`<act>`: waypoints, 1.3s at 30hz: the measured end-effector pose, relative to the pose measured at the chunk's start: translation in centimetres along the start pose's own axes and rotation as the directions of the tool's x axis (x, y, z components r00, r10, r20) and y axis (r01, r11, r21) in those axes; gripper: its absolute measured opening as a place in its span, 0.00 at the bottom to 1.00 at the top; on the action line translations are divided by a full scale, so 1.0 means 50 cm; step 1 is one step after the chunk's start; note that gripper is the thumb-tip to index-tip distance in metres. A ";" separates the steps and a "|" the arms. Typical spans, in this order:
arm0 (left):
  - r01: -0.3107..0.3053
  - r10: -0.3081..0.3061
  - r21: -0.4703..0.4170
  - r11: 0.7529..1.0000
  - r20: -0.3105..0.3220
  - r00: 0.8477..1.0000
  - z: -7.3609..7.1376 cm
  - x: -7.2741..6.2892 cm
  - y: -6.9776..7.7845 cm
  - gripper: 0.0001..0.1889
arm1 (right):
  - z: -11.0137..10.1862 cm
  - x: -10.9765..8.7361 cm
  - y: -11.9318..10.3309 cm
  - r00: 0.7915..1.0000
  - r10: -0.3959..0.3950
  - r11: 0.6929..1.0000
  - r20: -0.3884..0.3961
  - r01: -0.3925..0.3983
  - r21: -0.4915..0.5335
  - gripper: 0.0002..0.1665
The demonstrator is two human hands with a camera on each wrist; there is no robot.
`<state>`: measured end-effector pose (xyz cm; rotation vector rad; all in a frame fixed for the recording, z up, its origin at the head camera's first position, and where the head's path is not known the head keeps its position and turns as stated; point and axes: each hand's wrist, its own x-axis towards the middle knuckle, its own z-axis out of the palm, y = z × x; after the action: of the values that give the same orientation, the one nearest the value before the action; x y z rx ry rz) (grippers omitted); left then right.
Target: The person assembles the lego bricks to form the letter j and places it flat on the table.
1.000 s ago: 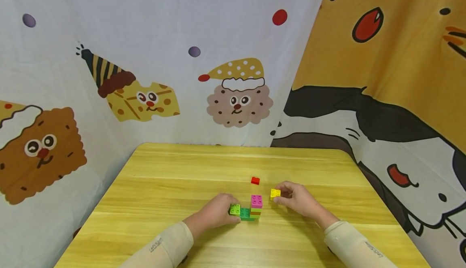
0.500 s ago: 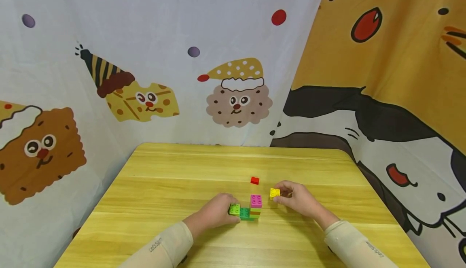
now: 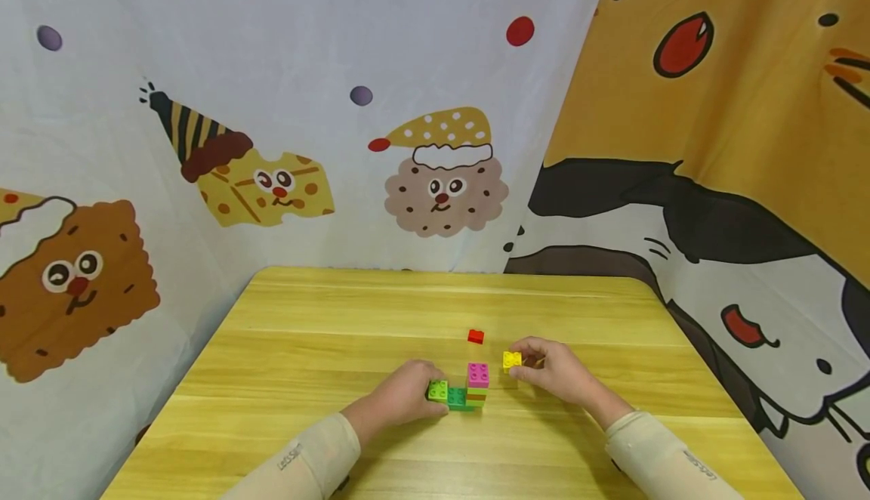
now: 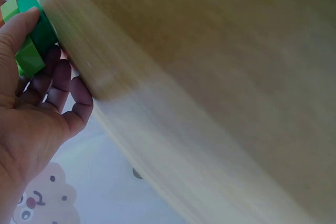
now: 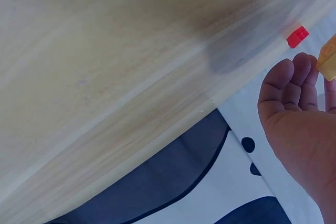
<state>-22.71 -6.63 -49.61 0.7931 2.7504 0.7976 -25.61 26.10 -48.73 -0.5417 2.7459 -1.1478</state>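
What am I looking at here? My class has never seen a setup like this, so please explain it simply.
There is no machine: a person works with a bare left hand and right hand. The wide view is filmed from the head, looking forward and down; the two tilted views are filmed from the wrists. The left hand grips a green base of toy bricks, with a light green brick at one end and a stack topped by a pink brick at the other. The right hand pinches a yellow brick. A red brick sits apart on the wooden table.
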 end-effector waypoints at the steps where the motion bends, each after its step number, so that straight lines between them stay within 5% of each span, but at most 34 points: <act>1: 0.000 0.000 0.001 1.000 0.000 1.000 0.000 0.000 0.000 0.18 | 0.000 0.000 0.000 1.000 -0.001 1.000 0.001 0.001 0.002 0.24; 39: 0.014 -0.014 -0.004 1.000 0.005 1.000 -0.005 -0.003 0.006 0.19 | -0.003 -0.006 -0.054 0.998 -0.054 0.998 0.009 0.054 0.040 0.24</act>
<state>-22.55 -6.59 -49.24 0.7732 2.7462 0.7966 -24.61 24.54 -46.72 -0.6185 2.7098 -1.2050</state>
